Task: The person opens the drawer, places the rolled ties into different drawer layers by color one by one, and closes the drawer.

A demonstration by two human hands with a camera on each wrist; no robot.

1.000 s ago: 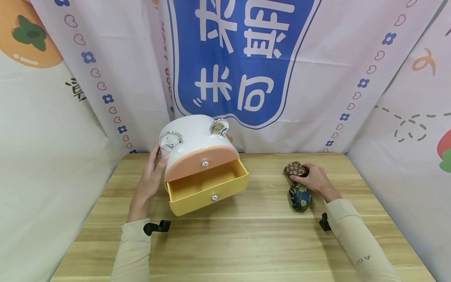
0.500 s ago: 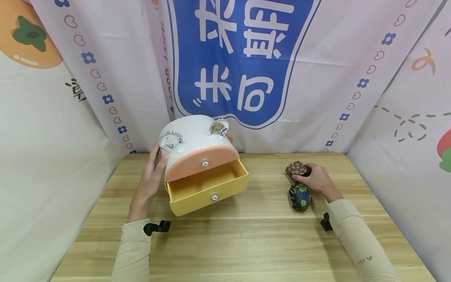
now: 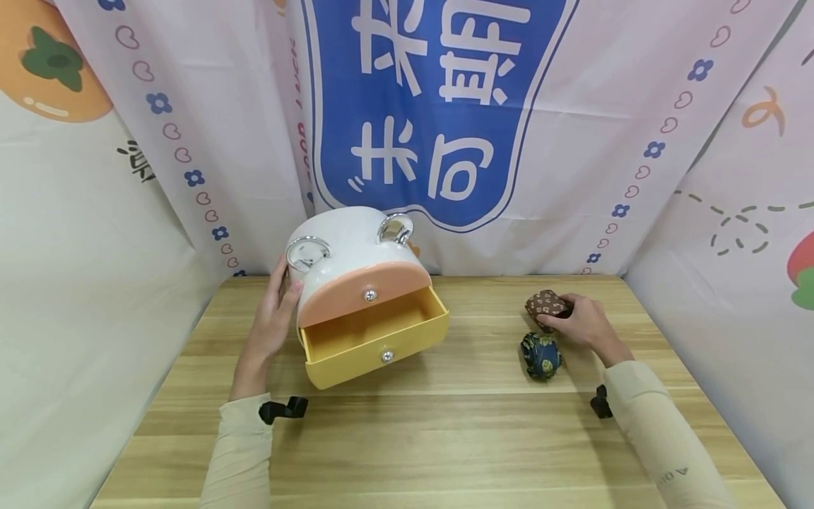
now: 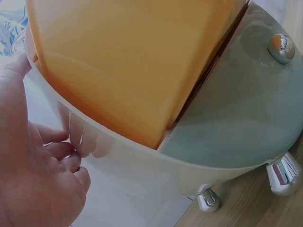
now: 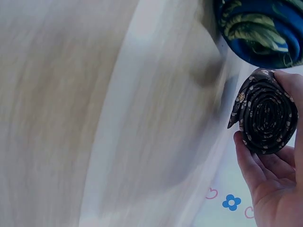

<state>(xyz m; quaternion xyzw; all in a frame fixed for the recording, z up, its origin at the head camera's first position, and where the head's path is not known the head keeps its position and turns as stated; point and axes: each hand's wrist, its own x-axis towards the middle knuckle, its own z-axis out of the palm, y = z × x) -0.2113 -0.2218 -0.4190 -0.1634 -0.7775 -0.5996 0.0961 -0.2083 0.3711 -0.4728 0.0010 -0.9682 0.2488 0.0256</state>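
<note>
My left hand (image 3: 273,311) rests along the side of a white, rounded drawer box (image 3: 346,230), its fingers lightly bent against the wall in the left wrist view. The box's yellow drawer (image 3: 381,353) is pulled out and bare inside; the pink drawer (image 3: 362,291) above it is closed. At the right, my right hand (image 3: 585,322) pinches a rolled brown floral necktie (image 3: 547,307) between thumb and fingers. Its coiled end faces the right wrist camera. Just in front of it lies a rolled dark blue necktie (image 3: 542,355) with a yellow-green pattern.
Silver ear-shaped handles (image 3: 396,230) top the box. The left wrist view shows a grey-green drawer (image 4: 227,109) below the yellow one, and silver feet (image 4: 208,199). The wooden table (image 3: 407,438) meets a printed cloth backdrop (image 3: 553,205) at the back, with cloth on both sides.
My right hand has shifted a little to the right, carrying the brown necktie away from its spot behind the blue one. The left hand and the drawer box have stayed put.
</note>
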